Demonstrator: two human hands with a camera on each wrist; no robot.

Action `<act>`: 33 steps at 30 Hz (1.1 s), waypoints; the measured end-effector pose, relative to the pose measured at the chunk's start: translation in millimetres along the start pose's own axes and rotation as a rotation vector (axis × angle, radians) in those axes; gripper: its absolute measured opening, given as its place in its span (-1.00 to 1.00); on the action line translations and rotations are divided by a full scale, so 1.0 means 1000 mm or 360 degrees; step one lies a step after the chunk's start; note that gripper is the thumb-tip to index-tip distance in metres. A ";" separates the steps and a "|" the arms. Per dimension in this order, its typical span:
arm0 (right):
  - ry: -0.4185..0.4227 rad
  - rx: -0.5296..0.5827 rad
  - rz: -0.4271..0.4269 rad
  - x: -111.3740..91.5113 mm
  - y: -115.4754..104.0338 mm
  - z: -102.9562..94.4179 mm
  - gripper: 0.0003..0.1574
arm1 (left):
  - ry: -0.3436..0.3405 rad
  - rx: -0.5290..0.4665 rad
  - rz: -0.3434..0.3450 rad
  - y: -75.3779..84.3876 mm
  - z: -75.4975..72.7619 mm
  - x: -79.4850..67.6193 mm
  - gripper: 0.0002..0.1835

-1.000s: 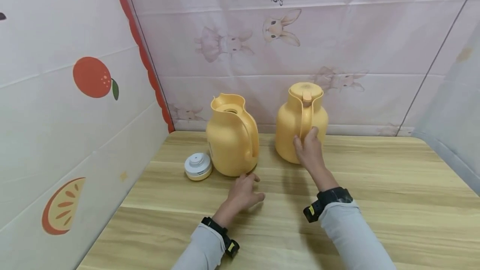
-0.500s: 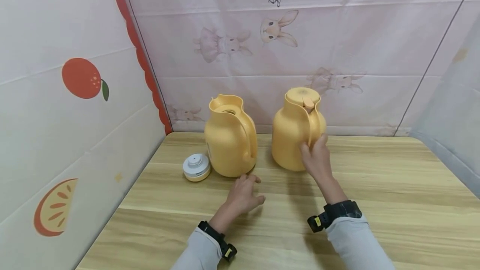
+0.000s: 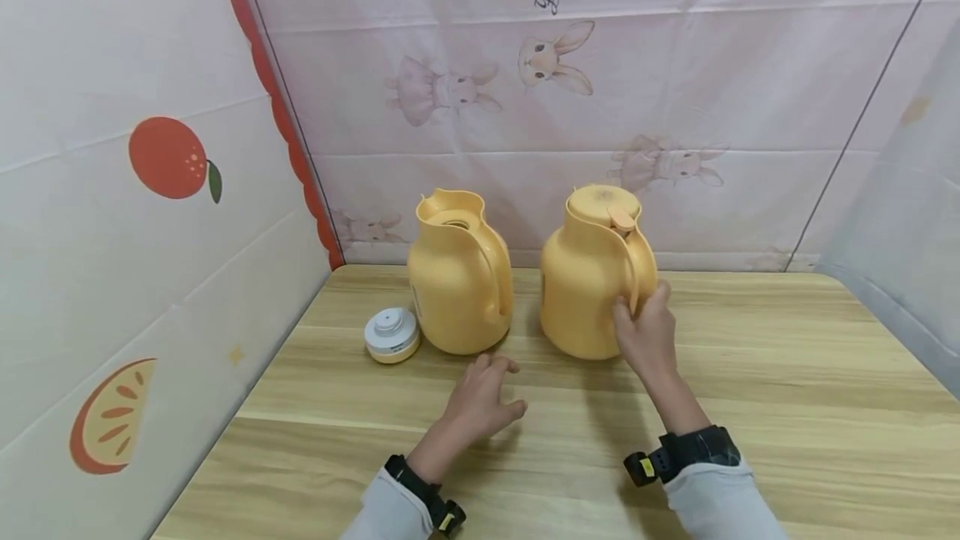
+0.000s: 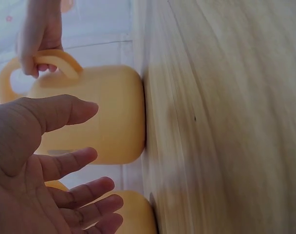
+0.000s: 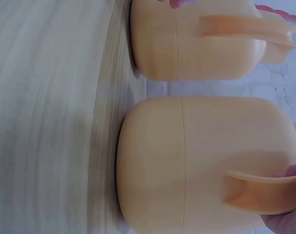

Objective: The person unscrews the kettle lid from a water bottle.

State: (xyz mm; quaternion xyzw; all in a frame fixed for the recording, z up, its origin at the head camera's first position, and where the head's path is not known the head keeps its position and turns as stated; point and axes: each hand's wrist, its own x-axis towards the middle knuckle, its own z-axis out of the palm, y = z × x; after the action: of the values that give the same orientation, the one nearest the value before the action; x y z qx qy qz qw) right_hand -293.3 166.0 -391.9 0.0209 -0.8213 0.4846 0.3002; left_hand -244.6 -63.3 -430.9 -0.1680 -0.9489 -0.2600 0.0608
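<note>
White stopper [image 3: 392,336], open jug [image 3: 453,294] beside — rabbit backdrop [image 3: 337,107]

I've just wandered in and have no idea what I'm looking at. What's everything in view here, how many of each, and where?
Open-topped jug: one, yellow, left of centre on the table
Lidded jug: one, yellow, right of the other
Loose lid: one, white and yellow, left beside the open-topped jug
Table: one, light wood-grain, beneath everything
Rabbit prints: at least four, pale pink and tan, back wall
Whole-fruit print: one, red-orange with green leaf, left wall
Fruit-slice print: one, orange and red, below that
Sleeves: two, pale grey, bottom edge
Wrist straps: two, black, one per wrist
Left hand: one, bare, before the open-topped jug
Right hand: one, bare, fingers round the lidded jug's handle
</note>
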 end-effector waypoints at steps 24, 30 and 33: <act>0.0337 0.0385 -0.0073 -0.025 0.004 -0.010 -0.72 | 0.0064 -0.0039 0.0145 0.009 -0.016 -0.015 -0.48; 0.0407 0.0439 -0.0060 -0.029 0.003 -0.016 -0.90 | 0.0067 -0.0033 0.0159 0.008 -0.017 -0.016 -0.47; 0.0413 0.0447 -0.0090 -0.034 -0.003 -0.021 -0.91 | 0.0060 -0.0040 0.0161 0.008 -0.018 -0.017 -0.46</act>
State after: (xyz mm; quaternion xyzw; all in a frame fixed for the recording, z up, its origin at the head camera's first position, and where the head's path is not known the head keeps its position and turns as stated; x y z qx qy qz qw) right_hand -254.8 172.7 -399.2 0.0232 -0.6991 0.5845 0.4112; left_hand -225.3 -70.8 -415.2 -0.2117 -0.9346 -0.2716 0.0896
